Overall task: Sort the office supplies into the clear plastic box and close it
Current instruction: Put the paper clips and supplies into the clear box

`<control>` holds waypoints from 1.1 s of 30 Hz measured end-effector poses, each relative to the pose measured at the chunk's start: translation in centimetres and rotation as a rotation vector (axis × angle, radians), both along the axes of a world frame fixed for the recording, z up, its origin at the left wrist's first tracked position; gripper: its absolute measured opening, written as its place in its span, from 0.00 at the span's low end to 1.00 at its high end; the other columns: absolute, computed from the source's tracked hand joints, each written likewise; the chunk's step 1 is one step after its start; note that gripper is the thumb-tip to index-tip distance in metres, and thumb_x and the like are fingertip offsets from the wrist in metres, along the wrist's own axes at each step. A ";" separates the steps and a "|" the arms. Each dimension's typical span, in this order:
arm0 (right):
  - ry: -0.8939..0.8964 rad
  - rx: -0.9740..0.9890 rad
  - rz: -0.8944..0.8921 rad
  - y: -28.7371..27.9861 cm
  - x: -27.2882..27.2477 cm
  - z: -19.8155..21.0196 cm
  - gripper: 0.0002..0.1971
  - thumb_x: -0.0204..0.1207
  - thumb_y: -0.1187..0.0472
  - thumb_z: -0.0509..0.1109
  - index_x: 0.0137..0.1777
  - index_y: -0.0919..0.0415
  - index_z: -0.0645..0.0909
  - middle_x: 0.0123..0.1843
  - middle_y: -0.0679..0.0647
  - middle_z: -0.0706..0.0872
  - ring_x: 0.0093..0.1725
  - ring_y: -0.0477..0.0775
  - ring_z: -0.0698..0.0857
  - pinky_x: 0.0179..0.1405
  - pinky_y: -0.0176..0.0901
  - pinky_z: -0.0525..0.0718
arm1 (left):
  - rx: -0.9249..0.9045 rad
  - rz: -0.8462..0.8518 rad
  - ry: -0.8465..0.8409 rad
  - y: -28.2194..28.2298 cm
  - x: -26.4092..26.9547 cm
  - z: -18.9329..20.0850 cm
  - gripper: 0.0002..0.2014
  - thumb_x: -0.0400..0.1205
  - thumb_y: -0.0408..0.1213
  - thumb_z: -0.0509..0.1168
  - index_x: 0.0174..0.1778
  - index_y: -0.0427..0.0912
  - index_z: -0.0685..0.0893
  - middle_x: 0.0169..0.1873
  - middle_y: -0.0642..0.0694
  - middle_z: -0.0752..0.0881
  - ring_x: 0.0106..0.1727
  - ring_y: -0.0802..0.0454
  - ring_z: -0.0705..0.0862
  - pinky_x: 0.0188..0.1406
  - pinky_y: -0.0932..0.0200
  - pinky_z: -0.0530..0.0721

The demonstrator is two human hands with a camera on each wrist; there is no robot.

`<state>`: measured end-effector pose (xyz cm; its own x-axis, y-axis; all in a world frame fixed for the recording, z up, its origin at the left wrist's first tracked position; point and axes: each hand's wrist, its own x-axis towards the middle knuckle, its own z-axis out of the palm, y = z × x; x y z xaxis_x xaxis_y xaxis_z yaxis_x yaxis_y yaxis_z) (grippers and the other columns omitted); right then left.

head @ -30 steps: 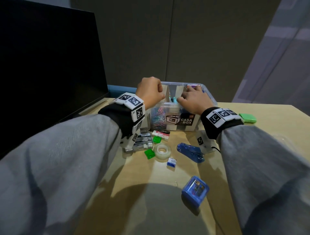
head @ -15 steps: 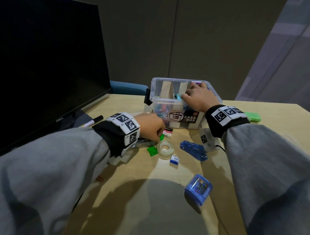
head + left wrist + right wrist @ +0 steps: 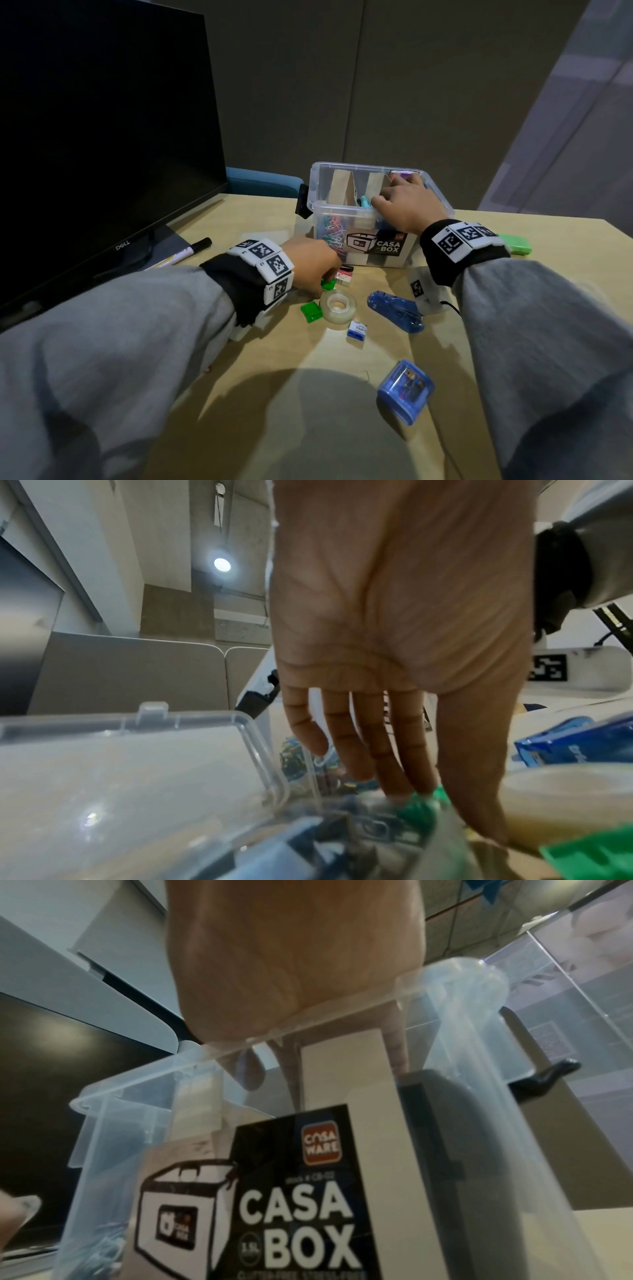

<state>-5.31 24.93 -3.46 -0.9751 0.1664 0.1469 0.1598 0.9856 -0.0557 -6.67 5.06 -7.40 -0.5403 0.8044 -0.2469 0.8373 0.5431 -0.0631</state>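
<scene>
The clear plastic box [image 3: 356, 219] stands open at the back of the desk, with cardboard dividers and coloured paper clips [image 3: 330, 231] inside; its label shows in the right wrist view [image 3: 294, 1218]. My right hand [image 3: 404, 202] lies over the front rim, fingers straight down into the right compartment with nothing seen in them. My left hand [image 3: 315, 267] is low on the desk in front of the box, its fingertips [image 3: 407, 780] and thumb pinching a green clip [image 3: 328, 284] [image 3: 419, 808].
On the desk lie a tape roll [image 3: 337, 306], a second green clip [image 3: 311, 311], a blue stapler [image 3: 395, 310], a small blue box [image 3: 357, 330], a blue case [image 3: 406, 390], a green eraser [image 3: 513, 243] and a marker [image 3: 191, 250]. A monitor [image 3: 102, 137] stands left. A clear case [image 3: 137, 764] sits under my left wrist.
My left hand left the box's left rim, came down to the desk and settled on the green clip. My right hand stayed in the box.
</scene>
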 end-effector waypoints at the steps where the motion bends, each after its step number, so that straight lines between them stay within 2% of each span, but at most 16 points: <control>1: 0.000 0.002 0.001 0.0 0.0 0.0 0.24 0.84 0.44 0.51 0.59 0.55 0.84 0.67 0.57 0.76 0.71 0.60 0.65 0.66 0.61 0.73 | -0.004 0.000 0.014 0.1 0.1 -0.2 0.11 0.77 0.43 0.73 0.53 0.46 0.83 0.47 0.48 0.84 0.48 0.50 0.83 0.43 0.59 0.82; 4: 0.004 -0.002 0.002 0.0 0.0 -0.1 0.23 0.84 0.44 0.51 0.60 0.55 0.84 0.67 0.57 0.76 0.70 0.60 0.66 0.65 0.61 0.73 | 0.008 0.001 0.031 0.0 0.3 -0.4 0.03 0.78 0.40 0.71 0.44 0.47 0.84 0.44 0.48 0.86 0.47 0.49 0.84 0.46 0.55 0.85; 7: 0.013 -0.013 -0.001 0.1 -0.1 -0.1 0.24 0.84 0.44 0.51 0.59 0.56 0.84 0.67 0.57 0.76 0.71 0.60 0.65 0.65 0.61 0.74 | 0.008 -0.003 0.033 -0.3 0.3 -0.5 0.04 0.77 0.38 0.69 0.38 0.49 0.82 0.42 0.47 0.86 0.45 0.47 0.85 0.48 0.49 0.88; 9: 0.017 -0.016 -0.002 0.1 -0.1 -0.1 0.24 0.83 0.44 0.51 0.60 0.55 0.85 0.67 0.56 0.76 0.70 0.59 0.65 0.64 0.61 0.74 | 0.024 0.002 0.026 -0.5 0.4 -0.5 0.03 0.76 0.37 0.69 0.39 0.50 0.81 0.43 0.47 0.86 0.46 0.46 0.84 0.48 0.49 0.87; 12: 0.015 -0.015 -0.004 0.0 0.0 0.0 0.23 0.84 0.44 0.51 0.60 0.55 0.84 0.67 0.57 0.76 0.71 0.60 0.65 0.64 0.60 0.74 | 0.069 0.006 0.009 -0.3 0.3 -0.7 0.09 0.76 0.38 0.70 0.47 0.48 0.77 0.47 0.47 0.83 0.48 0.47 0.83 0.49 0.50 0.86; 15: 0.007 -0.011 -0.008 -0.1 0.1 0.1 0.23 0.84 0.44 0.51 0.61 0.55 0.84 0.68 0.57 0.75 0.72 0.60 0.65 0.64 0.60 0.73 | 0.084 0.013 -0.032 0.0 0.2 -1.0 0.11 0.78 0.39 0.71 0.52 0.48 0.77 0.50 0.47 0.82 0.50 0.47 0.83 0.50 0.52 0.86; 19: 0.010 -0.012 -0.009 -0.2 0.2 0.2 0.23 0.84 0.45 0.51 0.61 0.56 0.84 0.67 0.56 0.76 0.71 0.59 0.65 0.63 0.58 0.73 | 0.114 0.029 -0.109 0.2 0.2 -1.2 0.10 0.77 0.38 0.71 0.50 0.47 0.77 0.48 0.48 0.82 0.49 0.48 0.81 0.42 0.58 0.81; 24: 0.017 -0.015 -0.009 -0.2 0.3 0.2 0.24 0.84 0.45 0.51 0.61 0.56 0.84 0.66 0.56 0.76 0.71 0.59 0.66 0.64 0.59 0.73 | 0.120 -0.016 -0.080 0.6 0.3 -1.3 0.07 0.77 0.38 0.70 0.48 0.49 0.80 0.48 0.49 0.83 0.49 0.49 0.83 0.48 0.53 0.86; 27: 0.015 -0.011 -0.005 -0.2 0.3 0.2 0.23 0.84 0.45 0.51 0.60 0.56 0.84 0.65 0.56 0.77 0.70 0.59 0.66 0.64 0.60 0.74 | 0.132 -0.027 -0.084 0.9 0.6 -1.3 0.06 0.78 0.36 0.70 0.48 0.47 0.82 0.47 0.49 0.83 0.48 0.49 0.83 0.49 0.54 0.86; 30: 0.022 -0.026 -0.012 -0.2 0.3 0.1 0.23 0.84 0.45 0.52 0.59 0.56 0.85 0.66 0.56 0.77 0.71 0.58 0.66 0.63 0.60 0.74 | 0.139 -0.066 -0.071 1.1 0.7 -1.3 0.06 0.75 0.35 0.71 0.44 0.48 0.82 0.44 0.51 0.82 0.47 0.51 0.81 0.47 0.54 0.85; 33: 0.015 -0.031 -0.010 -0.2 0.3 0.2 0.23 0.84 0.45 0.52 0.61 0.55 0.84 0.68 0.56 0.76 0.72 0.59 0.65 0.64 0.59 0.74 | 0.105 -0.126 -0.043 1.4 1.0 -1.1 0.04 0.75 0.35 0.70 0.42 0.49 0.83 0.47 0.52 0.83 0.50 0.51 0.79 0.50 0.51 0.85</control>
<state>-4.98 24.76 -3.29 -0.9709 0.1813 0.1565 0.1690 0.9816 -0.0887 -5.69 6.46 -8.54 -0.4247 0.8875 -0.1790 0.8997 0.4357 0.0257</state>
